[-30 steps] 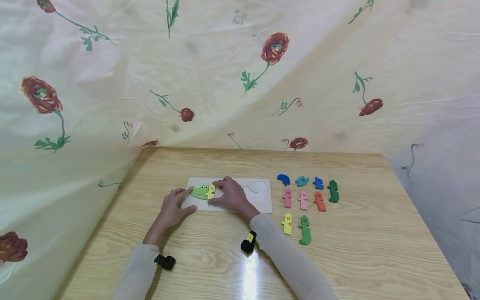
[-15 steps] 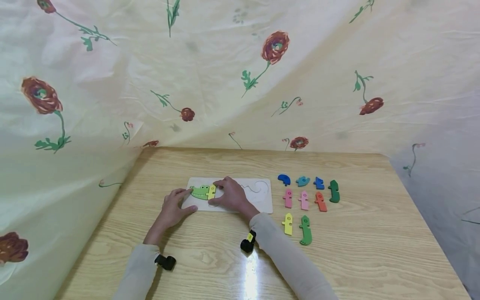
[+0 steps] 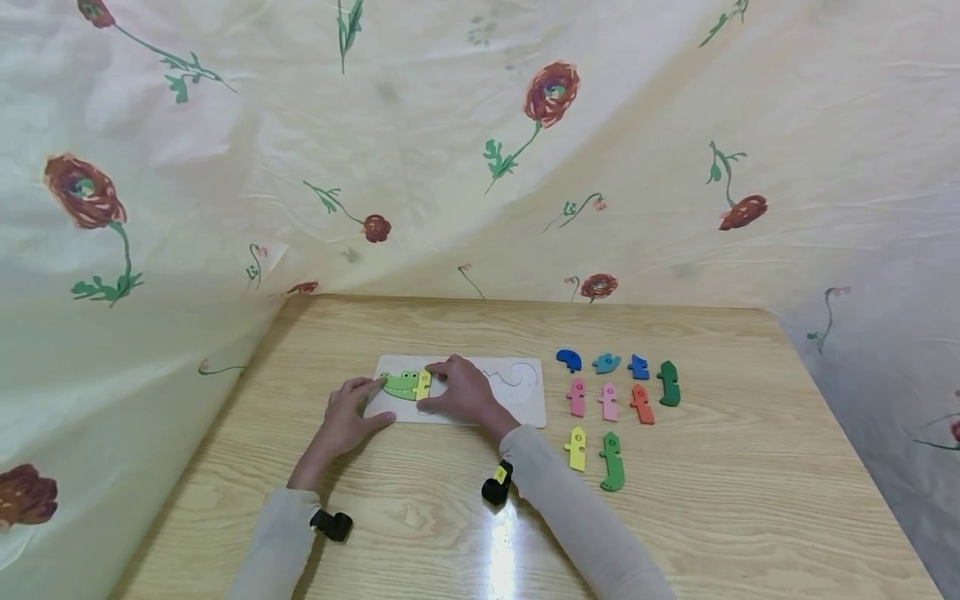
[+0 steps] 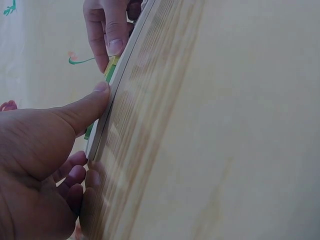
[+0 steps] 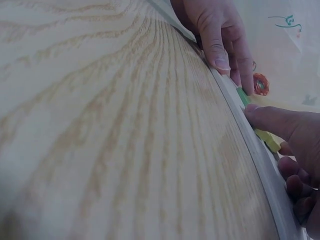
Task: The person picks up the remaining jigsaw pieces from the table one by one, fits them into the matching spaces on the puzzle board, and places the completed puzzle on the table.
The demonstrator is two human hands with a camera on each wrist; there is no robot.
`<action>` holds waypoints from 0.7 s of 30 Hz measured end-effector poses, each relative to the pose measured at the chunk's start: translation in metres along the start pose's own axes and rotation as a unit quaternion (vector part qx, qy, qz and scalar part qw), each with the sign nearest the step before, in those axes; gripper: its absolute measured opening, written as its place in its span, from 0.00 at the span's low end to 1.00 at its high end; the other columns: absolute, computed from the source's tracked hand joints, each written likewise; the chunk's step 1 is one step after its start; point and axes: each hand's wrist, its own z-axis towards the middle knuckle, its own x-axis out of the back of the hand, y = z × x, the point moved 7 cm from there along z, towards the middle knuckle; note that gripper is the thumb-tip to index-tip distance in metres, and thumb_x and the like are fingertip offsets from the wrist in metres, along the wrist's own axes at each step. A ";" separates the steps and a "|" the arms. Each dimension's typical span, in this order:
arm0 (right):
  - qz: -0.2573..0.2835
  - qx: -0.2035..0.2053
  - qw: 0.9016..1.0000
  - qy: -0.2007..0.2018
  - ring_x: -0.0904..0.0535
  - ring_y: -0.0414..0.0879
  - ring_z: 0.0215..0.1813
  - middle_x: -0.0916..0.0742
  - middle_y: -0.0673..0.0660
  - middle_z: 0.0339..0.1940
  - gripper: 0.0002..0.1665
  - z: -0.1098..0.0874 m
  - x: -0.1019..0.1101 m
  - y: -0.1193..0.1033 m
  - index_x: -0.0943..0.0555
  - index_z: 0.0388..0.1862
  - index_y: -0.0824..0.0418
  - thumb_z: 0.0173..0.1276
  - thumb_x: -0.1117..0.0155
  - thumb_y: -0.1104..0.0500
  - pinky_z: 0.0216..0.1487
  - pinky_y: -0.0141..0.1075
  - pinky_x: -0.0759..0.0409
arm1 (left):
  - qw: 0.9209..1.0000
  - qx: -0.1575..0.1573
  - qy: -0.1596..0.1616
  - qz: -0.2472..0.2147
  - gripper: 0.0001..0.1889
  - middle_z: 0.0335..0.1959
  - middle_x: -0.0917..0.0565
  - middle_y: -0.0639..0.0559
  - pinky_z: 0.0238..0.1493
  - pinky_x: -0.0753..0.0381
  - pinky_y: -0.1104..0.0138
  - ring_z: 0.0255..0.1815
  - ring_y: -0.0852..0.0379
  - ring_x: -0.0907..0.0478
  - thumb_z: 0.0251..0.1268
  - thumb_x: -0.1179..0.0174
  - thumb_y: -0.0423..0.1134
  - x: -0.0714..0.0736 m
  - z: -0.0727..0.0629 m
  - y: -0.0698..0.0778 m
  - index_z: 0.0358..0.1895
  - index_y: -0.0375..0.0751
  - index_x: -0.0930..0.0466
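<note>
A white puzzle board (image 3: pixel 528 412) lies on the table with a green crocodile-head piece (image 3: pixel 397 385) at its left end. A yellow puzzle piece (image 3: pixel 423 386) sits against the head's right side. My right hand (image 3: pixel 465 392) pinches this yellow piece, index finger at its far end and thumb at its near end. My left hand (image 3: pixel 348 419) rests at the board's left end. Its index finger touches the head piece, and its thumb lies along the board's front edge. The right hand covers the middle of the board.
Right of the board lie several loose pieces: blue (image 3: pixel 568 360), teal (image 3: pixel 606 363), pink (image 3: pixel 576 397), orange (image 3: pixel 641 404), yellow (image 3: pixel 576 449), and green ones (image 3: pixel 612 461). A flowered cloth (image 3: pixel 450 167) hangs behind the wooden table (image 3: pixel 720 483) and along its sides.
</note>
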 end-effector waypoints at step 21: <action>0.022 0.002 1.000 -0.006 0.26 0.42 0.38 0.19 0.48 0.39 0.41 0.000 0.004 0.000 0.17 0.65 0.55 0.55 0.18 0.41 0.37 0.33 0.26 | 1.000 -0.007 0.002 0.002 0.37 0.75 0.38 0.37 0.67 0.38 0.38 0.71 0.35 0.44 0.66 0.30 0.49 0.001 0.000 -0.001 0.77 0.48 0.32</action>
